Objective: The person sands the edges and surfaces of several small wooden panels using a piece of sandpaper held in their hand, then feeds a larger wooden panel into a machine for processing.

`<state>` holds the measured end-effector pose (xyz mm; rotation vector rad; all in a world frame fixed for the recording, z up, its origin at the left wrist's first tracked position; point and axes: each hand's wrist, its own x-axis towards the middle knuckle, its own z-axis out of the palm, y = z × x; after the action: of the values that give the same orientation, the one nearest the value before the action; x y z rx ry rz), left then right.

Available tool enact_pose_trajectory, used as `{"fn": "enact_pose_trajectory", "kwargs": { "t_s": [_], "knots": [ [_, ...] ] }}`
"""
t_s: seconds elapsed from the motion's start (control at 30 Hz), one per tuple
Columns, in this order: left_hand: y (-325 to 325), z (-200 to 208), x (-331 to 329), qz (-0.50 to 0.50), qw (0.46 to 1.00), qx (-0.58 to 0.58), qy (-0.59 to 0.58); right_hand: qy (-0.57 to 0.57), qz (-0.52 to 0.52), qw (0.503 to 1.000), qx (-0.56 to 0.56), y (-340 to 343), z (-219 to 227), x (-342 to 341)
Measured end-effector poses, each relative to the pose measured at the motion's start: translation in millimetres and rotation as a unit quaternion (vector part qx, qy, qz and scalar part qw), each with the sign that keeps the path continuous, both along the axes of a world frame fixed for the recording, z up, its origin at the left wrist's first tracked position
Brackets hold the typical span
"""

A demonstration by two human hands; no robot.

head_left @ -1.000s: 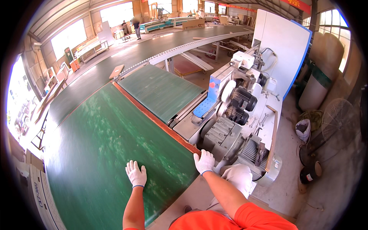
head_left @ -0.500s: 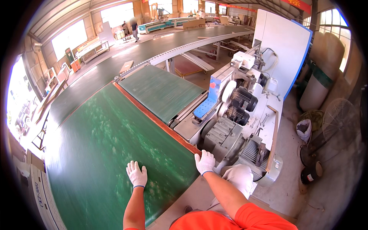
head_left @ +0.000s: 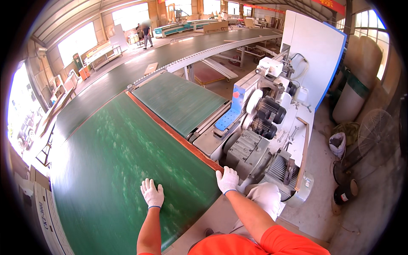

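My left hand (head_left: 152, 194), in a white knitted glove with a blue cuff, lies flat on the wide green conveyor belt (head_left: 110, 157), fingers stretched out and holding nothing. Whitish scuffs streak the belt around and ahead of it. My right hand (head_left: 228, 179), gloved the same way, rests at the belt's near right corner. Its fingers are extended at the near end of a long reddish-brown strip (head_left: 170, 136) that runs along the belt's right edge. The grey gearbox (head_left: 250, 151) stands just beyond that hand.
A narrower green belt (head_left: 180, 102) lies past the strip, beside a machine with black motors (head_left: 272, 109) and a white panel (head_left: 310, 59). Farther off, a curved dark conveyor (head_left: 114, 76) carries a light board (head_left: 151, 68). A fan (head_left: 376, 129) stands right; two people are far back.
The light board on the curved conveyor has travelled to the right and away from me. The pale scuffs on the green belt have shifted. Both my hands have stayed in place.
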<state>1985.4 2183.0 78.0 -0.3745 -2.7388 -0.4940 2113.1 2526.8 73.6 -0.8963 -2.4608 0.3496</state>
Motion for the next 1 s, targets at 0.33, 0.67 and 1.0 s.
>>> {"fn": "enact_pose_trajectory", "kwargs": {
  "t_s": [0.33, 0.67, 1.0],
  "knots": [
    [-1.7, -3.7, 1.4, 0.005, 1.000, -0.010, -0.001, -0.013, 0.010, 0.999, -0.028, -0.7, 5.2, 0.9],
    [1.2, -3.2, 2.6, 0.005, 1.000, -0.014, 0.005, -0.005, 0.010, 1.000, -0.015, 1.1, 0.9, 1.3],
    [0.0, -3.9, 2.4, 0.002, 1.000, -0.010, 0.013, -0.011, 0.015, 0.999, -0.040, 0.9, 2.9, 1.5]
  ]
}}
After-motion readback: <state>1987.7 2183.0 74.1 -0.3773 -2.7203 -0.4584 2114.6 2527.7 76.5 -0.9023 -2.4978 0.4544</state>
